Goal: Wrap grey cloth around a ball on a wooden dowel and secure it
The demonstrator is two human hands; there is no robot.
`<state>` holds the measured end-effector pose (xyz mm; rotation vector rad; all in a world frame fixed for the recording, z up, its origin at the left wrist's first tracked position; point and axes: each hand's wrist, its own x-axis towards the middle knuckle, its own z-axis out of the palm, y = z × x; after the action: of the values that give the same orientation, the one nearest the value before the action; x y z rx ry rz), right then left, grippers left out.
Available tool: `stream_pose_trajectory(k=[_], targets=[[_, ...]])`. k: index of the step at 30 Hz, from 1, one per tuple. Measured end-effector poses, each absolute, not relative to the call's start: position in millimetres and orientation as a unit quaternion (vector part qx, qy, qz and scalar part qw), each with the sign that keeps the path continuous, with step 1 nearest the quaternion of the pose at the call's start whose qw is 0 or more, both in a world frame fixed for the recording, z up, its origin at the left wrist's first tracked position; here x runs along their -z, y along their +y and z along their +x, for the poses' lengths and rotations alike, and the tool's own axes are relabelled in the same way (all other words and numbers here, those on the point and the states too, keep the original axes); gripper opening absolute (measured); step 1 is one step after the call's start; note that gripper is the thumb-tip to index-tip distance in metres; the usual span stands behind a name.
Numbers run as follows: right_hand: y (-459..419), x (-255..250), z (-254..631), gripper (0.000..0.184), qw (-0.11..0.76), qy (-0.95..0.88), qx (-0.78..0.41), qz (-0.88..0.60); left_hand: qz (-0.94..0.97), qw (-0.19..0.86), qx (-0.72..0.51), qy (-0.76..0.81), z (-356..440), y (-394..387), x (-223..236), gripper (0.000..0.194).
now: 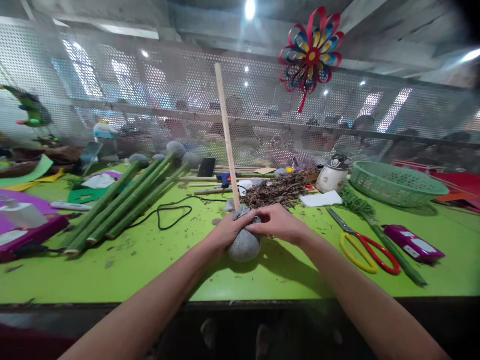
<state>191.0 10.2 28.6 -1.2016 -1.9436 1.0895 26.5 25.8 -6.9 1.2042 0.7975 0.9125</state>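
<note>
A grey cloth bundle (pixel 244 244) stands on the green table (pixel 150 260) with a thin wooden stick (pixel 226 130) rising upright out of its gathered neck. My left hand (pixel 228 231) is wrapped around the neck of the bundle from the left. My right hand (pixel 278 223) pinches the gathered cloth at the stick's base from the right. Both hands are closed on the cloth.
Several green-wrapped sticks (pixel 123 202) with grey balls lie at left beside a black cable (pixel 168 215). A pile of dry twigs (pixel 282 191) sits behind the bundle. Scissors (pixel 365 247), a purple box (pixel 412 242), a green basket (pixel 395 184) and a white pot (pixel 333 174) are at right. A paper pinwheel (pixel 312 54) hangs above.
</note>
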Motion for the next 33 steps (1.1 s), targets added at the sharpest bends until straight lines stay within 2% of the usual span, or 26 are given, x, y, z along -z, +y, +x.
stream_pose_trajectory(k=[3,8,12,19,24,30,33], targets=[[9.9,-31.1,189.0,0.027,0.277,-0.711,-0.489,-0.422,0.547,0.665,-0.390,0.327,27.6,24.9,7.5,0.040],[12.6,-32.5,183.9,0.015,0.300,-0.665,-0.561,-0.391,0.622,0.647,-0.351,0.266,26.5,23.8,5.4,0.036],[10.3,-32.2,183.4,0.009,0.312,-0.660,-0.564,-0.386,0.629,0.642,-0.345,0.271,26.0,21.7,1.7,0.036],[8.5,-29.8,180.4,0.013,0.308,-0.651,-0.562,-0.407,0.634,0.646,-0.352,0.236,30.7,23.2,6.7,0.045],[14.0,-28.2,177.8,0.013,0.283,-0.636,-0.578,-0.426,0.674,0.586,-0.357,0.274,30.7,23.5,10.5,0.040],[14.9,-18.6,175.2,0.004,0.352,-0.610,-0.572,-0.419,0.710,0.554,-0.318,0.297,30.5,25.5,5.4,0.043],[15.4,-19.9,177.2,0.019,0.379,-0.595,-0.570,-0.421,0.703,0.553,-0.330,0.301,23.0,28.0,-5.4,0.053]])
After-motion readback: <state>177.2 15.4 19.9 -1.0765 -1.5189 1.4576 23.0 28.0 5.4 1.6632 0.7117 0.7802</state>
